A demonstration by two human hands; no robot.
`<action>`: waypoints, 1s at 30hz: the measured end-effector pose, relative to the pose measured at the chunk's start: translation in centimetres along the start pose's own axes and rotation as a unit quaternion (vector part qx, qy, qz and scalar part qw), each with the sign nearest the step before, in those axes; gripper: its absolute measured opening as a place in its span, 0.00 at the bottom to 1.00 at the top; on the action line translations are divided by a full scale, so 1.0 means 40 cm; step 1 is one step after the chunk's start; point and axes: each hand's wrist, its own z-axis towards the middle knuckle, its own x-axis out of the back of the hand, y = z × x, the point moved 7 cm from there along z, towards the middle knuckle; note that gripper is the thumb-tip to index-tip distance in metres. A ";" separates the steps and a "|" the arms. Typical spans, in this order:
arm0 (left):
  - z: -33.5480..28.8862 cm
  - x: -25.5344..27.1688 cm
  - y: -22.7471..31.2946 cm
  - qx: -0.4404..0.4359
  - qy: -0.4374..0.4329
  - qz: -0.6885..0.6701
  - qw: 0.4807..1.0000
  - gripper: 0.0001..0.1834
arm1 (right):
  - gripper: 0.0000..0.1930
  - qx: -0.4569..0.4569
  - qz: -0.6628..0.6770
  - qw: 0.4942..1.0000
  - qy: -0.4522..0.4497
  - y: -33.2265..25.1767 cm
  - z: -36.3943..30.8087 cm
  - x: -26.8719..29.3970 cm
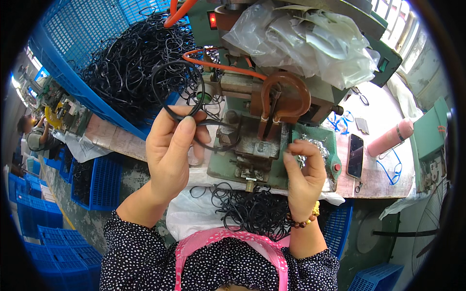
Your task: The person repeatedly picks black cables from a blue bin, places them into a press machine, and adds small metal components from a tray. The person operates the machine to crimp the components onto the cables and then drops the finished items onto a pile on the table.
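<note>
My left hand (169,157) pinches a black eyeglass frame (202,92) between thumb and fingers. One round rim stands up above the fingertips, and the other reaches right toward the machine's metal fixture (257,148). My right hand (306,182) is raised just right of the fixture, with thumb and fingertips curled close together. Anything between those fingertips is too small to make out. Beside it, small silvery metal pieces (318,151) lie in a green tray (305,132). A brown looped coil (303,94) stands over the fixture.
A big blue basket (73,80) heaped with black frames (138,72) stands at the left. More black frames (255,211) lie on white cloth before me. Plastic bags (310,43) hang above the machine. A phone (355,155), pink bottle (391,137) and blue glasses (395,169) are at the right.
</note>
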 end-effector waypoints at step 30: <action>-0.028 -0.160 -0.053 -0.093 -0.152 0.188 0.966 0.11 | 0.20 -0.075 0.109 0.990 -0.047 0.016 -0.001 -0.055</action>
